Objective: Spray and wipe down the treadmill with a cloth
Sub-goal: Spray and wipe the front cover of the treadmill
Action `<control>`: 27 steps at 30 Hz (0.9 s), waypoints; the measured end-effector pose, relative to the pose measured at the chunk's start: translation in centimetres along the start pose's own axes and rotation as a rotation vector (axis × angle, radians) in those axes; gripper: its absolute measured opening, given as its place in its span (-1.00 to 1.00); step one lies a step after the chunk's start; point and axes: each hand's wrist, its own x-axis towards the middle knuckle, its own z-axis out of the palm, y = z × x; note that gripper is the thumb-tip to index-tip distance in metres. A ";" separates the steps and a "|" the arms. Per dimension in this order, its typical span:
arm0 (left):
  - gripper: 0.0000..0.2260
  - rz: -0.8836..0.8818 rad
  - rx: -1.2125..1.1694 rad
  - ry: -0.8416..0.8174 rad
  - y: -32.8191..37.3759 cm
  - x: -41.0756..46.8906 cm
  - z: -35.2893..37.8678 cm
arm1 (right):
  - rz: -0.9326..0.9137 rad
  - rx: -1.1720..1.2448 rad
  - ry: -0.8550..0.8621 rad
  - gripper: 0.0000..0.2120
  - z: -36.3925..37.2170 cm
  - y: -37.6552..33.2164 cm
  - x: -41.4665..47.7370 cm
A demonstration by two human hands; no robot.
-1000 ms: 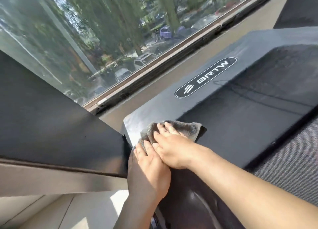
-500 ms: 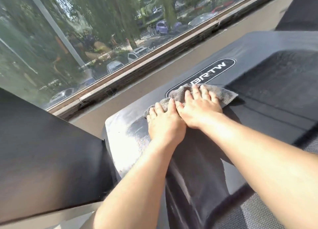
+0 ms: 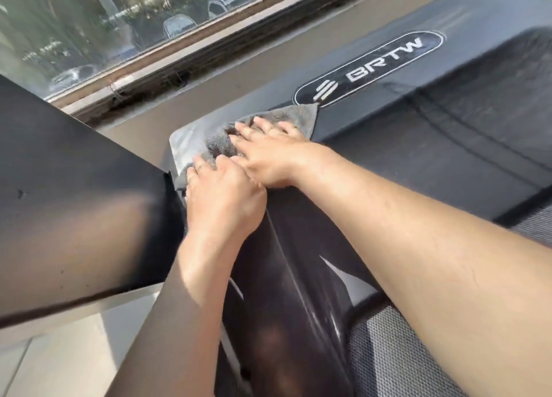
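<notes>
Wiping looks partly done: right hand [image 3: 268, 155] spread flat and left hand [image 3: 222, 193], its grip unclear, press the cloth [image 3: 286, 117] on the treadmill cover's [image 3: 418, 158] left corner, with the badge [image 3: 370, 71] side and belt [image 3: 403, 352] apparently left.

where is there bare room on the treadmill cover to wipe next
Bare cover runs right of the cloth, below the logo, down to the belt. A small bare patch shows at the cover's far left corner, beyond the cloth. Crowded: the near corner, where left hand and right hand rest on the cloth beside the black panel.
</notes>
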 end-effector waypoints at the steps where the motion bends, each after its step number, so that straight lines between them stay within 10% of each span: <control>1: -0.61 -0.011 -0.031 0.011 -0.5 -1.0 0.0 | -0.046 -0.012 -0.017 -0.45 0.3 -0.9 -0.1; 13: -0.65 0.029 -0.404 0.263 -3.3 -4.5 2.0 | 0.003 0.127 0.111 -0.45 3.8 -3.6 -5.7; 27: -0.58 -0.004 -0.128 0.158 0.5 5.6 1.7 | 0.216 0.170 0.215 -0.49 -0.2 1.8 1.8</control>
